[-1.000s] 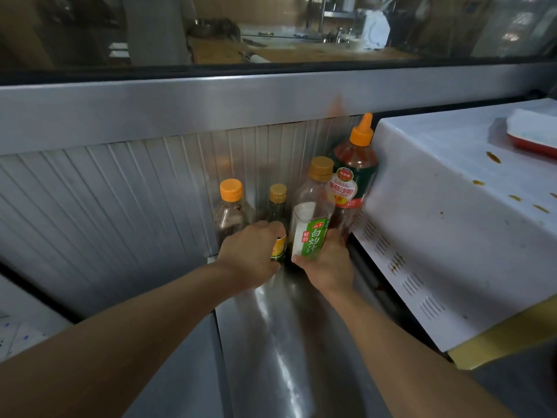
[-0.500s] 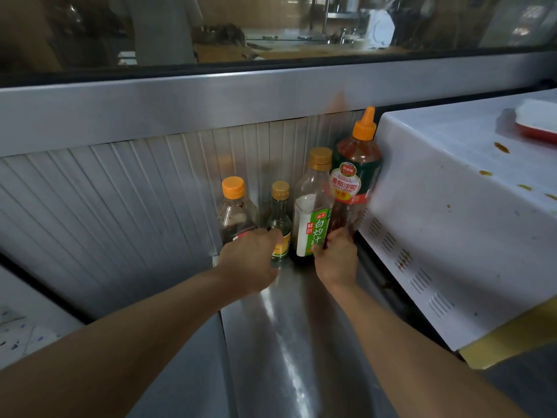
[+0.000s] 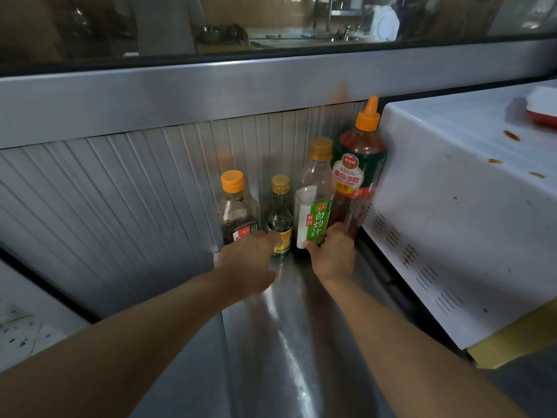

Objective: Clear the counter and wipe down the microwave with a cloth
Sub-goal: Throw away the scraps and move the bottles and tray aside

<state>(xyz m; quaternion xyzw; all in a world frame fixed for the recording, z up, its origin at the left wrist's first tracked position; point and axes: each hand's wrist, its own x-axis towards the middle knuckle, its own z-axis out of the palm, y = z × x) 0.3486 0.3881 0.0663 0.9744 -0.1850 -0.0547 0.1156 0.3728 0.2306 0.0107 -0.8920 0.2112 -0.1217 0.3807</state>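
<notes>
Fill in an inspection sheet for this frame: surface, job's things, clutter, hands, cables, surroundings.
Surface: steel counter, bare and shiny in front of the bottles.
Job's things: white microwave at right, brown drips on its top; four bottles in a row at the ribbed back wall: orange-cap sauce bottle, small bottle, green-label bottle, ketchup bottle. No cloth seen.
Clutter: red and white item on the microwave top.
Hands: left hand at the base of the two left bottles; right hand at the base of the green-label and ketchup bottles; grip unclear.
Cables: nothing seen.
Surroundings: glass pane above, kitchen behind it.
</notes>
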